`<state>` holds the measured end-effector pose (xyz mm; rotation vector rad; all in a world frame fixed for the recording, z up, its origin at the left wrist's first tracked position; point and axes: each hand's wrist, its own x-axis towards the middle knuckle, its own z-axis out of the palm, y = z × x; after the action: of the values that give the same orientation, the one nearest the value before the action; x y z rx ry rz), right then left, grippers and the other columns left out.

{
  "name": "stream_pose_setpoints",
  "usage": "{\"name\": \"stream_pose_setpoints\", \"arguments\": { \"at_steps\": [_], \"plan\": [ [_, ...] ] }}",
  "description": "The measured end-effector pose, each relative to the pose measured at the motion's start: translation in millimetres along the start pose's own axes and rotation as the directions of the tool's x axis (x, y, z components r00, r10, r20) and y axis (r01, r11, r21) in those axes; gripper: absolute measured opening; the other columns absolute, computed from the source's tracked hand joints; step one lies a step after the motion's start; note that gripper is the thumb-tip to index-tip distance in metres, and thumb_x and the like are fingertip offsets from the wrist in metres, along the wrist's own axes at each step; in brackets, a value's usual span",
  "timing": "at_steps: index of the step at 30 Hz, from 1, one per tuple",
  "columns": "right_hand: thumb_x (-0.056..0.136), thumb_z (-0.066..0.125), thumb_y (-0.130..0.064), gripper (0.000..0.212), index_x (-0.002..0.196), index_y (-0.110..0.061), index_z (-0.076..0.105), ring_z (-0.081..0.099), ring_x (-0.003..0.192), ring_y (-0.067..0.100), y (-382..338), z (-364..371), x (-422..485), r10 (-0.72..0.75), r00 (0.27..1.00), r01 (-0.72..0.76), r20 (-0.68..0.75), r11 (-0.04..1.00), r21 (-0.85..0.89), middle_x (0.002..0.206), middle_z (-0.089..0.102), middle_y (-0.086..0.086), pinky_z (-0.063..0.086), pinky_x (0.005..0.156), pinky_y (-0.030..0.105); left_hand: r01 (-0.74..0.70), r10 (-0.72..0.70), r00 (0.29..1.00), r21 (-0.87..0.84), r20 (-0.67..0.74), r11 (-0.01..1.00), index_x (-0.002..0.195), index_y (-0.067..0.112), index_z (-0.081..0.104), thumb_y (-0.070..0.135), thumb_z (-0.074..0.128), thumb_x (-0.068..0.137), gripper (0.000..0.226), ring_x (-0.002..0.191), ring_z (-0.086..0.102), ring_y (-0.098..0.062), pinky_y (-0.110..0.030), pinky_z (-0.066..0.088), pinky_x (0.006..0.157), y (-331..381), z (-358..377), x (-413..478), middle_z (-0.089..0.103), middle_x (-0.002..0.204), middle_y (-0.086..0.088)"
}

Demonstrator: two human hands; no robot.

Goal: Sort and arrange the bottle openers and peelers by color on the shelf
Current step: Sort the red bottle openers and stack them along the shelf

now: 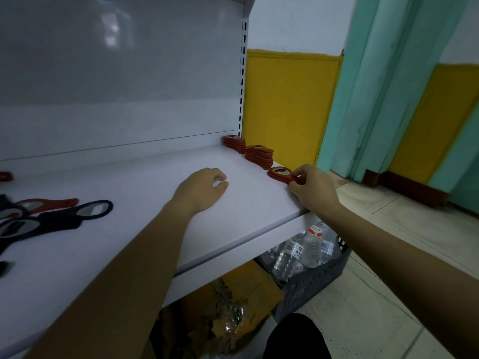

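Two stacks of red bottle openers stand along the right edge of the white shelf (155, 218): a far stack (234, 143) and a middle stack (259, 156). Nearer the front, my right hand (311, 189) pinches a red bottle opener (280, 174) that lies on top of a low red pile at the shelf's right edge. My left hand (204, 189) rests on the shelf's middle with loosely curled fingers and holds nothing. At the left lie dark blue openers (77, 216) and a red opener (46, 204), mixed together.
A small red piece (5, 176) lies at the far left. Under the shelf stands a dark crate (316, 283) of plastic water bottles (311, 244), beside brown wrapping (228, 314). The shelf's slotted upright (242, 81) rises at the back right. Tiled floor lies to the right.
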<state>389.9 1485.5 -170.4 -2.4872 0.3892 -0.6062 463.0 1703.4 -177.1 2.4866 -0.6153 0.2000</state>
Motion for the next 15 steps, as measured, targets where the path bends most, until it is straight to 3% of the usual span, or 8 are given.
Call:
{"name": "stream_pose_setpoints", "arguments": {
  "at_steps": [3, 6, 9, 12, 15],
  "plan": [
    [0.086, 0.058, -0.022, 0.033, 0.117, -0.011, 0.057, 0.05, 0.102, 0.027, -3.2, 0.7, -2.2, -0.034, 0.999, 0.031, -0.028, 0.994, -0.107, 0.118, 0.052, 0.014, 0.039, 0.072, 0.028, -0.012, 0.013, 0.999, 0.003, -0.05, 1.0, 0.115, 0.014, 0.061, 0.024, 0.049, 0.094, 0.025, 0.114, 0.052, -0.02, -0.029, 0.039, 0.095, 5.1, -0.8, -3.2, 0.059, 0.124, -0.004],
    [0.087, 0.058, -0.022, 0.038, 0.123, -0.008, 0.054, 0.043, 0.115, 0.028, -23.3, 3.0, -9.5, -0.209, 0.977, 0.202, -0.036, 0.97, -0.134, 0.124, 0.048, 0.015, 0.032, 0.088, 0.028, -0.02, 0.035, 0.991, 0.112, -0.128, 0.994, 0.118, 0.016, 0.059, 0.023, 0.047, 0.095, 0.027, 0.114, 0.051, -0.021, -0.03, 0.04, 0.092, 9.9, -8.6, -7.5, 0.057, 0.125, -0.003],
    [0.089, 0.058, -0.023, 0.042, 0.128, -0.011, 0.05, 0.039, 0.121, 0.027, -61.4, 17.7, -16.8, -0.392, 0.914, 0.399, 0.103, 0.915, -0.063, 0.13, 0.048, 0.012, 0.027, 0.095, 0.026, 0.015, 0.017, 0.988, 0.199, -0.157, 0.98, 0.123, 0.018, 0.056, 0.025, 0.045, 0.095, 0.03, 0.119, 0.047, -0.022, -0.032, 0.039, 0.095, -3.3, -31.2, -14.9, 0.053, 0.129, -0.003],
    [0.09, 0.055, -0.029, 0.047, 0.135, -0.017, 0.043, 0.035, 0.127, 0.024, -102.7, 48.2, -24.7, -0.485, 0.827, 0.501, 0.283, 0.865, 0.019, 0.137, 0.044, 0.008, 0.025, 0.101, 0.026, 0.048, 0.006, 0.984, 0.297, -0.178, 0.954, 0.125, 0.019, 0.054, 0.026, 0.044, 0.096, 0.031, 0.123, 0.045, -0.021, -0.032, 0.037, 0.095, -34.4, -69.6, -32.0, 0.049, 0.134, -0.002],
    [0.091, 0.054, -0.033, 0.049, 0.137, -0.021, 0.042, 0.035, 0.129, 0.023, -146.0, 82.0, -33.8, -0.556, 0.742, 0.568, 0.374, 0.818, 0.091, 0.139, 0.043, 0.006, 0.025, 0.103, 0.025, 0.098, -0.055, 0.989, 0.341, -0.135, 0.935, 0.126, 0.019, 0.052, 0.027, 0.045, 0.096, 0.032, 0.125, 0.043, -0.021, -0.032, 0.036, 0.098, -77.0, -118.1, -54.4, 0.047, 0.137, -0.002]
  ]
}}
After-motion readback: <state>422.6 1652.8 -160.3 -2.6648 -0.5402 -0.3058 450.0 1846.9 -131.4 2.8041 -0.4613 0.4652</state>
